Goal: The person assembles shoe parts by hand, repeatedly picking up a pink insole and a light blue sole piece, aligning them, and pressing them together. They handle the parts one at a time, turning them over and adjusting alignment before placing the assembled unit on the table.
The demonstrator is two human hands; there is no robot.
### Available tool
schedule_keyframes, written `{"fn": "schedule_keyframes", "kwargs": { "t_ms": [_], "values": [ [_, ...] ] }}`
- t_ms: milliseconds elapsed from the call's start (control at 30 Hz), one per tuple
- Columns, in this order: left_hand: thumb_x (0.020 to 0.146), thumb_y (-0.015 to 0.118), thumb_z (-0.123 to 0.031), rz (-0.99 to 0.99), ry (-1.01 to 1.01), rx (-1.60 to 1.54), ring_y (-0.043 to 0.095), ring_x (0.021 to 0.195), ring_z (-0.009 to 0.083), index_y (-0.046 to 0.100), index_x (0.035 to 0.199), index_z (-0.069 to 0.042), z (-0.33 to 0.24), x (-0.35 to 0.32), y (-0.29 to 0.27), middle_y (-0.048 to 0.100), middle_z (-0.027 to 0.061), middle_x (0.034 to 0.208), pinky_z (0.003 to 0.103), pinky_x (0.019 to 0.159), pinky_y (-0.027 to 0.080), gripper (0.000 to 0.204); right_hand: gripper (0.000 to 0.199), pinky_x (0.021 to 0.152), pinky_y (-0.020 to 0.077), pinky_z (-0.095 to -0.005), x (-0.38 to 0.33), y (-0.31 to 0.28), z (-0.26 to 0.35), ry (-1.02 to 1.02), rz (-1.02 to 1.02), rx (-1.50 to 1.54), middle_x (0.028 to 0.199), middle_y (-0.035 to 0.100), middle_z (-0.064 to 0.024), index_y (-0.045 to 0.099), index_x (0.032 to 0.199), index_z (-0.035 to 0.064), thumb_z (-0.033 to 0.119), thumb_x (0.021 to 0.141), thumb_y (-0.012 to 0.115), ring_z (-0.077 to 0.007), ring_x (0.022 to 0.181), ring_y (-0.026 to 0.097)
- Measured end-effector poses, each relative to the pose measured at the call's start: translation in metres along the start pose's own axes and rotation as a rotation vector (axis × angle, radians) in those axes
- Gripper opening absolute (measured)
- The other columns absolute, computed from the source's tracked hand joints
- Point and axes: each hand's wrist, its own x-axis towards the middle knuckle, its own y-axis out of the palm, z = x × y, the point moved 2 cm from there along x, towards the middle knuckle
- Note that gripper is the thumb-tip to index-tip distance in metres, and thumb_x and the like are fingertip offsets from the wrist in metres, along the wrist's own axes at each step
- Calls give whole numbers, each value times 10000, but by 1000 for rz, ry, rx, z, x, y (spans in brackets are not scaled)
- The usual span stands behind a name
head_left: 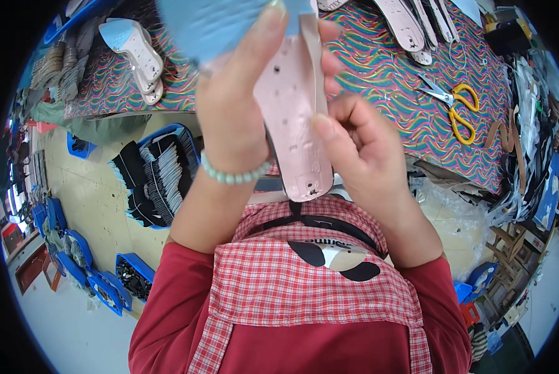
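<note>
Left hand [233, 109]: raised in front of the chest, grip clenched around the upper part of a pink insole [292, 118], thumb pressed across its top edge. The same hand also pins a light blue sheet [211, 25] against the top of the insole; the sheet runs out of the upper edge of the view. A bead bracelet [233, 176] of pale green sits on the left wrist.

Right hand [360, 149]: just beside the insole, thumb tip lying on its right edge about halfway down, other fingers curled in. Whether these fingers pinch anything cannot be told.

Pink insole: held upright in the air above the desk's near edge, toe end down, small punched holes visible along its face.

Desk [385, 81]: covered with a cloth of wavy coloured stripes. On it, well apart from the hands: yellow-handled scissors [454, 103] at right, a stack of pale insoles [136, 53] at left, more insoles [410, 25] at the far edge.

Floor at left: blue bins [161, 174] holding dark and grey stacked pieces.
</note>
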Motion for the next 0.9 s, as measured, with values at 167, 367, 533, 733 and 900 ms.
{"fn": "schedule_keyframes", "kwargs": {
  "t_ms": [167,367,533,733,900],
  "values": [
    [928,551,-221,45,-58,423,651,942,209,567,1090,66,23,-7,2,672,149,961,292,786,526,330,145,526,445,-251,15,-2,-5,-532,-307,-414,811,579,-88,575,860,17,92,818,692,-155,591,541],
    [931,545,-183,133,26,363,628,920,183,537,1130,35,26,-20,-5,644,125,985,324,817,502,295,163,609,470,-279,35,-29,14,-500,-169,-368,817,623,-70,646,802,13,158,800,722,-173,689,592],
    [979,434,-396,543,-251,-111,622,885,220,535,1156,8,31,-6,-17,594,66,808,347,804,499,452,201,795,492,-267,44,-26,24,-458,-66,-258,1024,601,-58,632,1048,-11,126,902,612,-121,847,585],
    [991,428,-321,253,-43,135,598,907,232,575,946,-3,14,3,-37,496,15,689,385,907,453,353,506,745,466,-197,26,-15,-17,122,176,192,1114,598,-56,379,1391,52,71,918,560,-76,854,578],
    [994,440,-301,255,29,-97,580,953,243,578,979,-47,10,-5,-30,492,10,693,415,957,420,289,363,610,476,-267,21,-16,19,-332,3,-260,857,557,-46,510,1210,43,106,872,626,-133,739,587]
  ]
}}
